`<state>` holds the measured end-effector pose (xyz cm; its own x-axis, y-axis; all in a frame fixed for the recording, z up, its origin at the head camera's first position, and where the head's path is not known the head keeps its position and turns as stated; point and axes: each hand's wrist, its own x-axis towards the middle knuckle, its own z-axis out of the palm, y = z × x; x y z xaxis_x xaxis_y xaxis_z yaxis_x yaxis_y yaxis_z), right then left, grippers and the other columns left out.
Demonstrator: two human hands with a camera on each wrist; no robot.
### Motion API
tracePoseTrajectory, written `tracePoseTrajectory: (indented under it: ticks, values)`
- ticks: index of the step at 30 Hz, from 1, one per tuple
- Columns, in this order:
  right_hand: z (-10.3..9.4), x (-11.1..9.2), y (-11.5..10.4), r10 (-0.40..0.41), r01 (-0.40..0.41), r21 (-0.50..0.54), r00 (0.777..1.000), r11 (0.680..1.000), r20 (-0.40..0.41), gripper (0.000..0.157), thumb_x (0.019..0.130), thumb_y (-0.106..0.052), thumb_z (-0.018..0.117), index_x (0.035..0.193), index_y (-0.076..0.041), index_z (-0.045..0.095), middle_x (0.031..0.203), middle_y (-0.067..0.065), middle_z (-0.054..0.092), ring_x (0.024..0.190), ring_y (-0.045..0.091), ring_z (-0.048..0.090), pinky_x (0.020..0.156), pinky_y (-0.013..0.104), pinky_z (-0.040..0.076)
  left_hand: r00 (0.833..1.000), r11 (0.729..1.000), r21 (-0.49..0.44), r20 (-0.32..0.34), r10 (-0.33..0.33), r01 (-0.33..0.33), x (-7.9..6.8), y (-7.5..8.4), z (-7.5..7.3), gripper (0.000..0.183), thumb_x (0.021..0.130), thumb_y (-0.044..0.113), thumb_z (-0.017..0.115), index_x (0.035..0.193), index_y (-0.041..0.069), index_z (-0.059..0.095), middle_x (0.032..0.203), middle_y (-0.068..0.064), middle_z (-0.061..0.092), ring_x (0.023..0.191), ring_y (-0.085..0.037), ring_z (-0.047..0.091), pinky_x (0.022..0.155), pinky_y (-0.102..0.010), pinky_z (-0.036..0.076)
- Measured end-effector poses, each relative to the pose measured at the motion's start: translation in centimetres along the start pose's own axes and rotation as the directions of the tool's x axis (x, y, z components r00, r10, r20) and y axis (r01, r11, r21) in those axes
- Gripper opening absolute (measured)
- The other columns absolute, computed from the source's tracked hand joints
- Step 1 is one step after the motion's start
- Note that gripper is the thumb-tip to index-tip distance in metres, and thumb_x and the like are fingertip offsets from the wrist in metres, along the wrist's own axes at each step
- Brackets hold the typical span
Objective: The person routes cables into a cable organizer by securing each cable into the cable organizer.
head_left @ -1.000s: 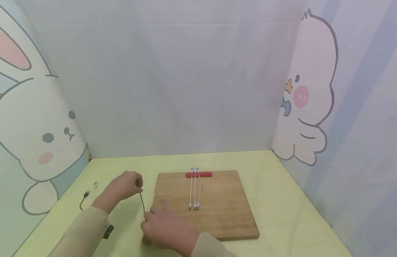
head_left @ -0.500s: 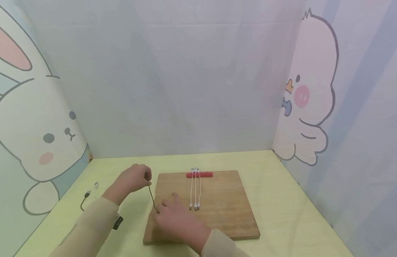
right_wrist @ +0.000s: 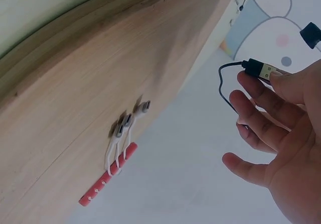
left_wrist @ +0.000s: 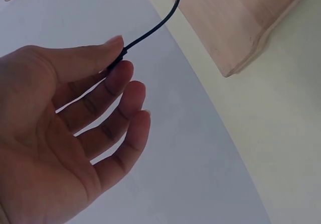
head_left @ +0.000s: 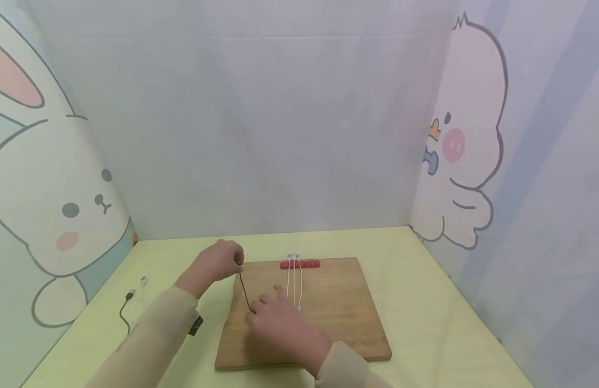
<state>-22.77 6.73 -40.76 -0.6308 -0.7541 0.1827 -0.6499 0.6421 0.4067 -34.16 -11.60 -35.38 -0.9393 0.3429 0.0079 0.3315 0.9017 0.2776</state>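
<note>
My left hand point(head_left: 219, 261) pinches one end of a thin black USB cable point(head_left: 245, 293) between thumb and fingertip, its other fingers loosely bent in the left wrist view. Lower and to the right, my right hand point(head_left: 287, 326) holds the cable's other end; the right wrist view shows the USB plug point(right_wrist: 268, 71) between thumb and forefinger. The cable slants between both hands over the left part of a wooden board point(head_left: 343, 307). Three white cables point(head_left: 294, 280) lie on that board, slotted into a red cable holder point(head_left: 311, 263) at its far edge. My right hand partly hides their near ends.
On the yellow table point(head_left: 440, 323), left of my left arm, lie another black USB cable point(head_left: 124, 312) and a white one point(head_left: 143, 281). A small dark object point(head_left: 196, 325) shows beside my left cuff. Curtains with cartoon animals surround the table.
Both hands have moved right and away from me, carrying the black USB cable from the board's left edge to over the board. The white cables and holder have stayed put.
</note>
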Motion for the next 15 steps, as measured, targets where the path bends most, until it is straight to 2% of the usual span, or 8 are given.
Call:
tracePoseTrajectory:
  ticks: [3,9,15]
  values:
    - [0.4,-0.2,0.5,0.008,-0.008,-0.003,1.0,1.0,-0.022,0.012,0.092,-0.025,0.063,0.102,-0.03,0.069,0.105,-0.012,0.065,0.1,0.012,0.059,0.1,0.05,0.046,1.0,1.0,0.018,-0.01,0.013,-0.013,0.6,0.4,0.1,0.01,0.082,0.014,0.071,0.076,0.014,0.064,0.075,0.002,0.061,0.064,-0.015,0.051,0.056,-0.031,0.041]
    - [0.6,-0.7,1.4,0.021,-0.021,0.027,1.0,0.999,-0.001,0.016,0.094,-0.023,0.063,0.108,-0.028,0.07,0.108,-0.011,0.066,0.102,0.012,0.059,0.102,0.047,0.046,1.0,0.999,0.029,-0.014,0.024,-0.023,1.4,1.5,0.2,0.01,0.081,0.014,0.071,0.075,0.015,0.064,0.073,0.002,0.06,0.063,-0.014,0.051,0.056,-0.031,0.041]
    - [0.6,-1.5,2.2,0.024,-0.024,-0.014,1.0,1.0,-0.02,0.015,0.093,-0.022,0.065,0.105,-0.028,0.071,0.103,-0.012,0.066,0.099,0.011,0.061,0.099,0.042,0.048,1.0,0.999,0.02,-0.008,0.028,-0.028,2.1,2.8,0.3,0.009,0.082,0.012,0.071,0.075,0.014,0.065,0.074,0.001,0.06,0.065,-0.015,0.052,0.057,-0.031,0.041]
